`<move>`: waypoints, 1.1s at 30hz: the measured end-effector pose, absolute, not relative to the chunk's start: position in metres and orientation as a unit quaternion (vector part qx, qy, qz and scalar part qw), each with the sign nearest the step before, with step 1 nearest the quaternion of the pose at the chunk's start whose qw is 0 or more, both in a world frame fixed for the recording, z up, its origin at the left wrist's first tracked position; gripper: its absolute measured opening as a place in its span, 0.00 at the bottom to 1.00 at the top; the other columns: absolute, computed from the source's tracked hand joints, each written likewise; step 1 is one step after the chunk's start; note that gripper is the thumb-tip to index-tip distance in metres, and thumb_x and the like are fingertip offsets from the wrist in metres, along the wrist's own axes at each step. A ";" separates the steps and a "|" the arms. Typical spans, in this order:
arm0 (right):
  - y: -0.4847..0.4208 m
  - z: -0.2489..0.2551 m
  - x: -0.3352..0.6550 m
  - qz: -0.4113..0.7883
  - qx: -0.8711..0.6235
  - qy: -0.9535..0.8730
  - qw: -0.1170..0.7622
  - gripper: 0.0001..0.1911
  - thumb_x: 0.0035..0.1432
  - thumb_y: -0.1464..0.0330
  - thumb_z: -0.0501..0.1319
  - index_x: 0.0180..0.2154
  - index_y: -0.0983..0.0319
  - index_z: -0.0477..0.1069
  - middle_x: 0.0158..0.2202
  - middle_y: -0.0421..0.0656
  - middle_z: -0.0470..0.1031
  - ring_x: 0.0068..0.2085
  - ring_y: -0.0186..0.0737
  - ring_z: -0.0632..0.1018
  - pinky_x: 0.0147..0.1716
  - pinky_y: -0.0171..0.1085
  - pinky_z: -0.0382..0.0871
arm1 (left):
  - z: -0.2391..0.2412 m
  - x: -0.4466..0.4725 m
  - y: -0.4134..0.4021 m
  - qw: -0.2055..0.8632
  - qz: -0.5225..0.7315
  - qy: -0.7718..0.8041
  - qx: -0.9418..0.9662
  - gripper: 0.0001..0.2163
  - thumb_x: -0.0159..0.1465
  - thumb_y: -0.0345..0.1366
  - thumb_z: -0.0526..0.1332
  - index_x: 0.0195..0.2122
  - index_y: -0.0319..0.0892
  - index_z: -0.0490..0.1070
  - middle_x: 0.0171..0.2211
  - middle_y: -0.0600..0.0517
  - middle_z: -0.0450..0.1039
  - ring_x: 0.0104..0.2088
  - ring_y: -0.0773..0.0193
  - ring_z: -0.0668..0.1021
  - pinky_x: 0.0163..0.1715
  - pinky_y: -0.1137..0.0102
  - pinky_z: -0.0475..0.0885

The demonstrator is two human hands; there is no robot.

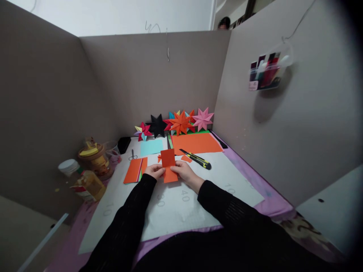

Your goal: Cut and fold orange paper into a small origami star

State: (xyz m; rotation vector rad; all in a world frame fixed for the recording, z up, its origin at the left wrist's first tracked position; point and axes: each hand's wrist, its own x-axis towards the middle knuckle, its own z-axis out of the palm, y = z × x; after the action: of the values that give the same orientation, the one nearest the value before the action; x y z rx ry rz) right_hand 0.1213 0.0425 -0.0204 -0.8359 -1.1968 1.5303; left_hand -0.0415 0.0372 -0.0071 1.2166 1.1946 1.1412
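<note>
Orange paper (168, 158) is pinched between both hands (155, 171) (184, 171), black-sleeved forearms (124, 221) slanting inward from either side.

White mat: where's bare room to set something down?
Bare: the white mat between the cutter and right sleeve, and the near middle, below the held orange paper. Crowded: the far side, around the scissors, blue sheet and paper stars.

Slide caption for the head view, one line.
Left hand and right hand hold an orange paper piece; folded paper stars stand behind.
</note>
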 end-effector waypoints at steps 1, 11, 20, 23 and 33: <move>0.042 -0.021 0.121 0.637 -0.341 -0.488 0.490 0.11 0.41 0.68 0.62 0.30 0.66 0.71 0.27 0.43 0.74 0.27 0.37 0.74 0.26 0.34 0.65 | -0.007 -0.041 0.037 0.524 0.478 0.493 0.504 0.12 0.42 0.38 0.68 0.25 0.37 0.73 0.15 0.54 0.71 0.17 0.69 0.71 0.21 0.73 0.67; 0.042 -0.013 0.119 0.636 -0.340 -0.460 0.518 0.10 0.40 0.70 0.58 0.29 0.64 0.73 0.23 0.41 0.73 0.24 0.36 0.72 0.24 0.33 0.63 | -0.003 -0.035 0.035 0.568 0.544 0.450 0.423 0.09 0.41 0.33 0.66 0.25 0.37 0.72 0.13 0.57 0.68 0.15 0.72 0.68 0.19 0.74 0.65; 0.037 -0.005 0.123 0.646 -0.294 -0.466 0.529 0.10 0.41 0.70 0.53 0.26 0.63 0.72 0.20 0.41 0.70 0.22 0.35 0.69 0.21 0.34 0.61 | 0.001 -0.038 0.035 0.565 0.542 0.475 0.402 0.09 0.42 0.35 0.63 0.25 0.37 0.73 0.12 0.57 0.65 0.15 0.71 0.67 0.18 0.74 0.62; 0.037 -0.005 0.126 0.637 -0.260 -0.473 0.551 0.10 0.45 0.68 0.54 0.23 0.63 0.72 0.20 0.42 0.70 0.22 0.35 0.69 0.21 0.33 0.61 | 0.004 -0.038 0.033 0.582 0.554 0.456 0.383 0.10 0.41 0.35 0.63 0.24 0.35 0.74 0.12 0.56 0.65 0.14 0.72 0.65 0.15 0.76 0.58; 0.030 -0.002 0.131 0.515 -0.297 -0.626 0.504 0.06 0.50 0.67 0.59 0.32 0.62 0.69 0.26 0.39 0.71 0.27 0.34 0.72 0.27 0.33 0.65 | 0.001 -0.035 0.031 0.472 0.567 0.477 0.478 0.16 0.38 0.40 0.70 0.26 0.37 0.71 0.17 0.54 0.73 0.20 0.69 0.73 0.26 0.73 0.68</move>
State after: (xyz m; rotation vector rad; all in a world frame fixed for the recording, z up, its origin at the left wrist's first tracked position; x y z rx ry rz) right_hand 0.1308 0.0305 -0.0020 -0.7181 -1.5111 1.2438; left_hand -0.0345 0.0309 0.0007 1.1703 1.1668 1.3891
